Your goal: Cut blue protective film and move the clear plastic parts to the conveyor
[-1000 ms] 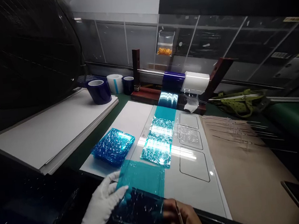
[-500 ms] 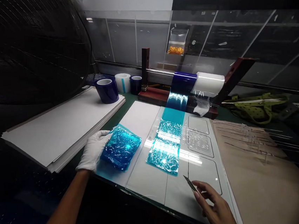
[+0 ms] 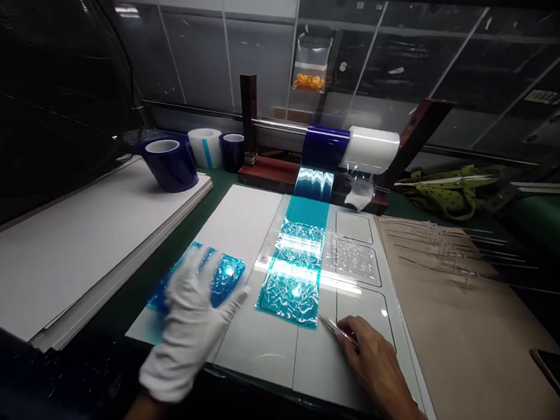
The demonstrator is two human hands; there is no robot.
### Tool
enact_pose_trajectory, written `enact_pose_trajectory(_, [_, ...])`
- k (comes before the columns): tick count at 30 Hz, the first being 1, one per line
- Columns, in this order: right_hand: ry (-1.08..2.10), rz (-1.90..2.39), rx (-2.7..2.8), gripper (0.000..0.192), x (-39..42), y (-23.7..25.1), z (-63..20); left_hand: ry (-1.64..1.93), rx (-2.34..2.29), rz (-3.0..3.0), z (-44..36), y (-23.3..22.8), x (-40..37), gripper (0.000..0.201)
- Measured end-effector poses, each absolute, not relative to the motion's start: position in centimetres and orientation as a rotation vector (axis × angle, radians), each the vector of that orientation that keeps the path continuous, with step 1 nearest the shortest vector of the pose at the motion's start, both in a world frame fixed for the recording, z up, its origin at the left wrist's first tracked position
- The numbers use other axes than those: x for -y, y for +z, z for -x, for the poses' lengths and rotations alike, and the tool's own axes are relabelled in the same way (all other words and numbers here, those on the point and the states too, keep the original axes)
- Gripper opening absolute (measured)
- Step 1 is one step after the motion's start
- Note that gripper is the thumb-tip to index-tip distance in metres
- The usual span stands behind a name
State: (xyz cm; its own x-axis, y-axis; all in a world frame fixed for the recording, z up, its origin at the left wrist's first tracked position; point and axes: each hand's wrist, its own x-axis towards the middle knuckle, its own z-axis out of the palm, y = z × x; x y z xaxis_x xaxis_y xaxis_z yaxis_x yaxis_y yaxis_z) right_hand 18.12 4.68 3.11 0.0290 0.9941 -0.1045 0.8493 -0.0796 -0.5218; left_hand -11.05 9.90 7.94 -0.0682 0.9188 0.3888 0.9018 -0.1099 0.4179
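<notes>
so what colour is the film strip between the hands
Teal film strip, best in head view.

Left hand [image 3: 191, 321] over blue film stack [image 3: 227, 276] | right hand [image 3: 373, 359] holds pointed tool [image 3: 331, 326]

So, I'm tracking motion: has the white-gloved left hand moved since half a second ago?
Yes; judged against the shiny teal plastic strip, the left hand has moved rightward, toward it.

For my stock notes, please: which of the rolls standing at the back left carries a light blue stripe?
The white roll, standing between the larger dark-blue roll and the smaller dark-blue roll; those two show no stripe.
</notes>
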Motion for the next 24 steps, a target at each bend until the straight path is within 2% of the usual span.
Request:
enact_pose_trajectory(3, [0.690, 1.965, 1.851, 0.020, -5.0, 3.1, -17.7, 0.616, -1.774, -2.425, 6.6, 5.5, -8.9, 0.096])
enact_pose_trajectory(6, [0.827, 1.888, 1.759, 0.017, -5.0, 3.4, -17.6, 0.290, -1.652, -2.356, 3.7, 3.9, -8.7, 0.114])
enact_pose_trajectory(9, [0.972, 1.823, 1.659, 0.019, -5.0, 4.2, -17.4, 0.133, -1.656, -2.240, 2.5, 3.4, -9.2, 0.111])
enact_pose_trajectory(12, [1.080, 1.791, 1.589, 0.024, -5.0, 4.9, -17.5, 0.195, -1.721, -2.322, 2.2, 3.1, -9.8, 0.092])
enact_pose_trajectory(14, [1.142, 1.781, 1.515, 0.027, -4.9, 5.1, -17.7, 0.274, -1.794, -2.447, 2.1, 3.0, -10.1, 0.087])
enact_pose_trajectory(19, [1.435, 1.627, 1.033, 0.053, -5.9, 4.3, -17.1, 0.374, -1.924, -2.670, 1.8, 2.4, -10.0, 0.093])
enact_pose_trajectory(24, [1.548, 1.499, 0.847, 0.047, -7.7, 3.3, -14.4, 0.467, -1.972, -2.645, 1.5, 2.0, -7.9, 0.099])
